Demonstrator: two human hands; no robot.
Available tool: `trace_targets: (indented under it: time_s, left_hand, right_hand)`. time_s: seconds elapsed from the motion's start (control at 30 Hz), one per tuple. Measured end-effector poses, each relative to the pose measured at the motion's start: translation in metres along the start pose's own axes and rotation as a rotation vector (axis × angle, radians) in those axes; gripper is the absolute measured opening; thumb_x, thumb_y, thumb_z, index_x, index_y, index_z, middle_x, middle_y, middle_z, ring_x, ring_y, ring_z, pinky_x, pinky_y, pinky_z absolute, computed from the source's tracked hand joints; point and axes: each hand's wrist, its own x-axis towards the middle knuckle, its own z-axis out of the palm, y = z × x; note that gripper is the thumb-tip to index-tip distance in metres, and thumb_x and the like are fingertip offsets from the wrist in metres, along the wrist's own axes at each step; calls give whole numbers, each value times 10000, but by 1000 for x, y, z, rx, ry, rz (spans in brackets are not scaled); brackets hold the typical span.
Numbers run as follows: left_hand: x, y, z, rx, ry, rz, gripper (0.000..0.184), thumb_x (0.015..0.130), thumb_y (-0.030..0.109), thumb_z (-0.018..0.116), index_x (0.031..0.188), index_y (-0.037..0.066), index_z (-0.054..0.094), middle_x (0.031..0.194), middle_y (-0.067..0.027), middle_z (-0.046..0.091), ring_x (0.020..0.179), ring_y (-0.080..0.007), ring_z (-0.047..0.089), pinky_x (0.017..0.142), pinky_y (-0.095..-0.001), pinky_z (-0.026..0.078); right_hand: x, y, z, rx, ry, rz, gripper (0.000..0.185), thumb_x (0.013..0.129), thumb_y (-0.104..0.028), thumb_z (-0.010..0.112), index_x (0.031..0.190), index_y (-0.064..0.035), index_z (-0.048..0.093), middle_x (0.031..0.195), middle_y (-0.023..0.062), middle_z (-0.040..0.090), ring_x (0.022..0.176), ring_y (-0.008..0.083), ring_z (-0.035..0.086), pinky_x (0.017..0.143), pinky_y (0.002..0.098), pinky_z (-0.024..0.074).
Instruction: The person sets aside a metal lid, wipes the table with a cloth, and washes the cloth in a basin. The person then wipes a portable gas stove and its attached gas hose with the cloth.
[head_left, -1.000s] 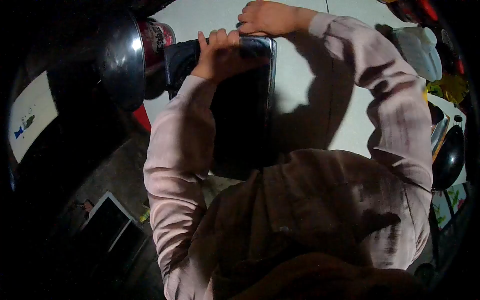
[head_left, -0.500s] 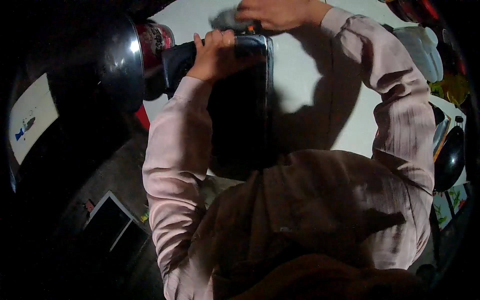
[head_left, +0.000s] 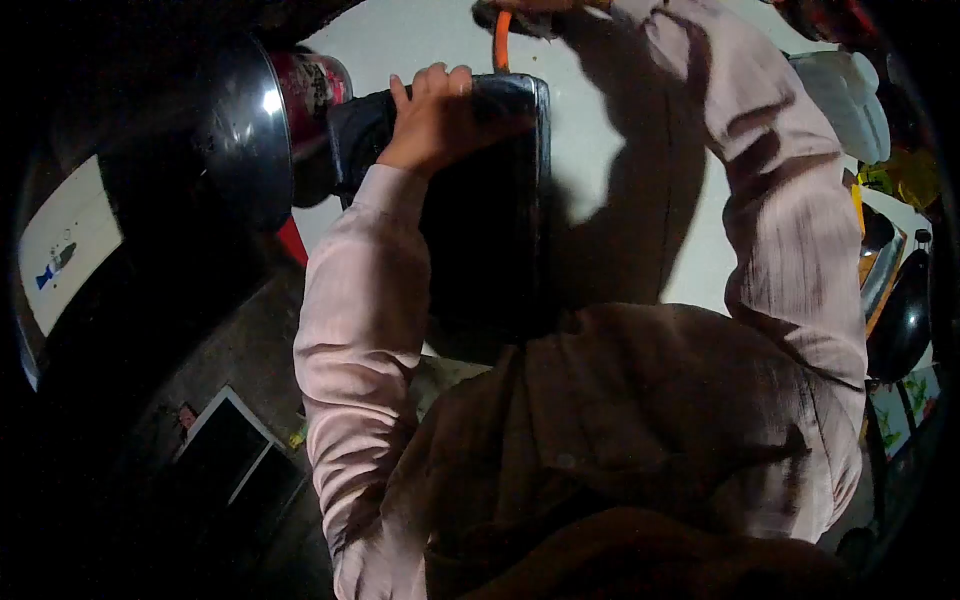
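My left hand (head_left: 432, 118) rests on the top end of a dark, flat, box-like appliance (head_left: 485, 220), its fingers spread over the edge. An orange hose (head_left: 502, 42) runs up from the far edge of the appliance. At the top edge of the view is my right hand (head_left: 565, 5), mostly cut off by the frame, beside the upper end of the hose. Its fingers are hidden, so whether it holds the hose cannot be made out.
A shiny metal pot or lid (head_left: 265, 130) and a red patterned container (head_left: 318, 90) stand left of the appliance. A whitish plastic jug (head_left: 848, 105) stands at the right, with a black rounded object (head_left: 900, 320) below it.
My right hand has moved up, away from the appliance, to the frame's top edge. More of the orange hose shows now. My left hand has stayed on the appliance.
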Motion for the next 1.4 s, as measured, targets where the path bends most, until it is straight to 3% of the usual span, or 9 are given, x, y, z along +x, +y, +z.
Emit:
trace_targets:
  time_s: [0.27, 0.57, 0.63, 0.8, 0.9, 1.03, 1.27, 1.33, 1.4]
  left_hand:
    - [-1, -1, 4, -10, 55, 18, 789, 588, 660, 676, 998, -3, 553, 1037, -227, 523, 1046, -392, 496, 920, -702, 190]
    - [-4, -1, 6, -25, 148, 60, 768, 597, 652, 674, 1028, 26, 563, 1035, -206, 528, 1027, -378, 505, 908, -702, 204]
    - [-3, 0, 6, -88, 76, -6, 598, 593, 518, 758, 980, 115, 545, 1068, -112, 527, 1089, -330, 473, 933, -676, 198]
    - [-2, 3, 0, -41, 39, 3, 660, 605, 576, 715, 1011, 80, 555, 1042, -150, 524, 1060, -348, 486, 933, -686, 184]
    - [-2, 4, 3, -45, 45, 15, 749, 605, 634, 681, 1049, 43, 568, 1044, -205, 518, 1047, -376, 493, 934, -697, 168]
    - [-6, -1, 12, -126, 197, 94, 759, 595, 627, 693, 1045, 31, 557, 1049, -204, 511, 1039, -376, 491, 925, -696, 192]
    - [-5, -2, 15, -98, 294, 162, 790, 583, 624, 701, 1042, 1, 543, 1020, -208, 519, 1001, -385, 509, 887, -723, 205]
    - [-4, 0, 13, -113, 174, 115, 786, 578, 634, 697, 1021, 1, 553, 1009, -206, 521, 987, -381, 517, 873, -732, 206]
    - [-2, 6, 6, -74, 129, 82, 778, 581, 636, 694, 1006, -1, 559, 1014, -206, 522, 992, -379, 516, 872, -732, 208]
  right_hand:
    - [-8, -25, -39, 361, -185, 14, 314, 861, -191, 510, 1154, -84, 476, 1019, 160, 537, 932, 346, 519, 789, 447, 428]
    - [5, -34, 4, 327, -300, -178, 267, 818, -204, 549, 1067, -108, 569, 1023, 129, 586, 1004, 311, 536, 947, 490, 342]
    - [11, -29, 23, 290, -252, -179, 214, 811, -232, 554, 982, -115, 608, 913, 109, 622, 945, 310, 568, 983, 496, 302]
    - [40, -26, 56, -112, -494, 233, 161, 810, -248, 514, 857, -127, 610, 724, 98, 622, 769, 327, 603, 970, 474, 328]
    - [33, -20, 19, -97, -335, 405, 158, 807, -240, 502, 844, -117, 593, 756, 113, 625, 784, 329, 602, 978, 518, 298]
    - [9, -21, -25, 294, -236, 143, 174, 822, -243, 501, 944, -150, 585, 898, 95, 621, 928, 305, 574, 1019, 598, 172]
    - [31, -32, 34, 130, -537, 110, 174, 799, -251, 519, 908, -134, 587, 787, 85, 632, 752, 308, 592, 870, 479, 392]
    - [31, -25, 34, -214, -380, 290, 191, 791, -248, 513, 890, -100, 583, 719, 97, 621, 734, 307, 597, 765, 444, 436]
    - [18, -22, -5, 71, -125, 398, 212, 776, -220, 528, 900, -52, 568, 777, 147, 612, 746, 339, 590, 720, 480, 442]
